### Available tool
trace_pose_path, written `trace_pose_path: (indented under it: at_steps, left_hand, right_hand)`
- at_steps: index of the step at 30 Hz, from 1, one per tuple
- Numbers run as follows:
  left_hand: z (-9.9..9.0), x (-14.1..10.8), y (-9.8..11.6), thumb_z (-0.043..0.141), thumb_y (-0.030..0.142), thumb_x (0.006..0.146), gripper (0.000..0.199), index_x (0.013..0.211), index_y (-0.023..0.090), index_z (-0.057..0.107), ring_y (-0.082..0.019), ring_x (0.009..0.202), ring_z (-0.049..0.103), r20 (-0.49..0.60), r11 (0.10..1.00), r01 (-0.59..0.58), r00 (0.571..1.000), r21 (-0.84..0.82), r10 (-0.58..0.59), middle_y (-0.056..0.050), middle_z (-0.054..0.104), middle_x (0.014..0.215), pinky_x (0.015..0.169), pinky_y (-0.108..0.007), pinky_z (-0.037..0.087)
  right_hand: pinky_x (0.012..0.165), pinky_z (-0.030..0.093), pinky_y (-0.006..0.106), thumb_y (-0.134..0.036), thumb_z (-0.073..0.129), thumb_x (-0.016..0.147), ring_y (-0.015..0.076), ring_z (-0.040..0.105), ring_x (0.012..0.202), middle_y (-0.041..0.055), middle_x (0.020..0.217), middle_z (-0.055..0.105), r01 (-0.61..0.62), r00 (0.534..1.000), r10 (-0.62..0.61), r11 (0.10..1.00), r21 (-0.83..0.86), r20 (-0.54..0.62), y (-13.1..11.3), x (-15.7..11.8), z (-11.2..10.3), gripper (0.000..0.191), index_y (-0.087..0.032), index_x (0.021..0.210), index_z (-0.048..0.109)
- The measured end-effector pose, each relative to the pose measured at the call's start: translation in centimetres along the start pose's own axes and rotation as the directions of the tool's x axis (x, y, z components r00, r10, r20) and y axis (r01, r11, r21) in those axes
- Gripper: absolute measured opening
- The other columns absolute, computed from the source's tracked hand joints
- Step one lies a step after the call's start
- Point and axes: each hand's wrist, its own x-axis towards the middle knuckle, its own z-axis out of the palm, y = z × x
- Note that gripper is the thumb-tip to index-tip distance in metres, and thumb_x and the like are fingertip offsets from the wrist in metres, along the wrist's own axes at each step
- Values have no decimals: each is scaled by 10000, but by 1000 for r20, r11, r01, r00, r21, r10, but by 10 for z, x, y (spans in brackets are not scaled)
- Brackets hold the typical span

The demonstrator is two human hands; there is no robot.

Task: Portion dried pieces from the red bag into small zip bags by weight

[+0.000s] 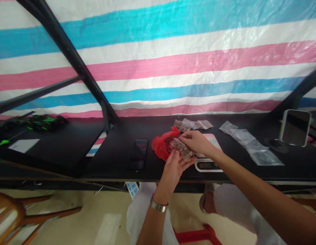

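Note:
My left hand (174,166) is closed around the lower side of a small clear plastic bag (183,149) with brown bits inside. At the upper edge of the same bag, the fingers of my right hand (195,141) pinch the plastic. Just left of it, a red plastic bag (161,145) lies crumpled on the black table, with more brown bits at its mouth. Beneath and right of my hands is a white kitchen scale (209,166) with a dark display, partly covered by them. Several filled clear bags (192,125) lie behind my hands.
Several flat clear bags (250,143) overlap on the right of the black table (117,136). Farther right stands a phone or small screen (296,127) on a round base. A dark phone (139,153) lies on the left. Black metal frame bars (78,68) rise at the back left.

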Motion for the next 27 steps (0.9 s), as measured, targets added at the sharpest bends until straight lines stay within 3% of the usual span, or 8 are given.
trace_pose_path:
  at_steps: [4,8,15,22,27]
  left_hand:
    - [0,1,5,779,408,945,370,1149,118,672,-336,975,828,-42,999,12,999,-46,-14,-169,838,1066,1118,-587,533]
    - [2,3,6,725,373,984,309,1130,102,699,-332,970,830,-31,997,21,999,-70,-23,-181,839,1076,1126,-588,528]
    - [2,4,5,736,398,979,339,1137,98,715,-337,980,829,-22,997,35,999,-64,-36,-177,838,1083,1132,-588,529]
    - [1,5,2,762,441,952,369,1105,108,723,-327,957,828,-37,999,29,999,-29,-30,-162,836,1060,1108,-581,552]
    - [1,10,-2,834,506,877,515,1201,130,691,-306,928,828,-27,999,-14,1000,36,15,-142,823,1086,1010,-531,617]
  right_hand:
    - [620,457,258,-243,673,861,180,681,681,27,729,786,-18,999,21,998,-60,36,-5,16,6,207,-175,730,818]
    - [590,435,256,-244,672,845,176,659,665,27,687,763,-30,999,33,997,-74,35,-3,22,7,210,-167,711,816]
    - [588,452,250,-255,675,829,167,659,643,26,705,776,-55,997,57,998,-33,48,-1,19,7,202,-173,721,825]
    - [611,475,274,-282,675,839,198,706,695,47,761,812,-35,998,35,999,-11,-54,7,13,12,204,-179,760,832]
    - [698,513,305,-316,686,853,212,719,746,52,820,823,38,995,-36,999,19,-88,7,6,9,198,-197,783,828]
